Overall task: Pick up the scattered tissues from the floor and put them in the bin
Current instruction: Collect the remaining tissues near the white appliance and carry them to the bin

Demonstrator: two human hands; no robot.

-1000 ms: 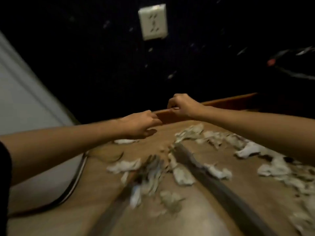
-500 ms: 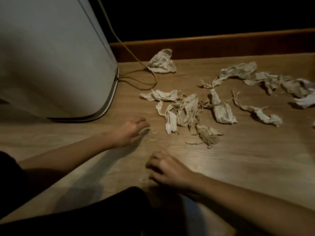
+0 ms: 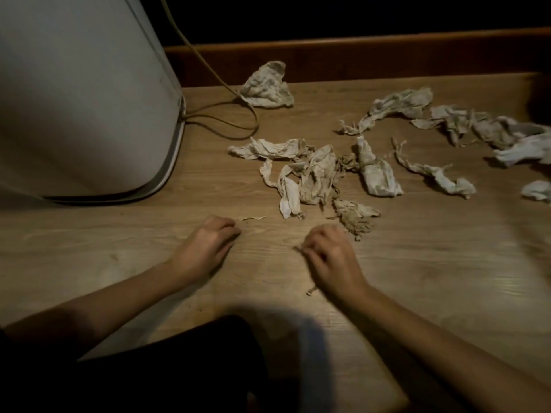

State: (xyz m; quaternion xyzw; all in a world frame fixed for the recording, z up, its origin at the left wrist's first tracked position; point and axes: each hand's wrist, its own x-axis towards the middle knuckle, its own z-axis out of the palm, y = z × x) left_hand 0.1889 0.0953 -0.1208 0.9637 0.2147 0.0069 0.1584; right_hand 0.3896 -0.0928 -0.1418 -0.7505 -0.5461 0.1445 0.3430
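Head view: crumpled, twisted tissues litter floor; left hand, right hand: grip unclear.

Left grip and right grip held low, fingers curled, knuckles up.

Crumpled, twisted whitish tissues lie scattered across the wooden floor, several bunched together.

Dim floor corner, low light.
Wood-grain floor meets a brown skirting board under a dark wall; white rounded appliance left, cable looped beside it.
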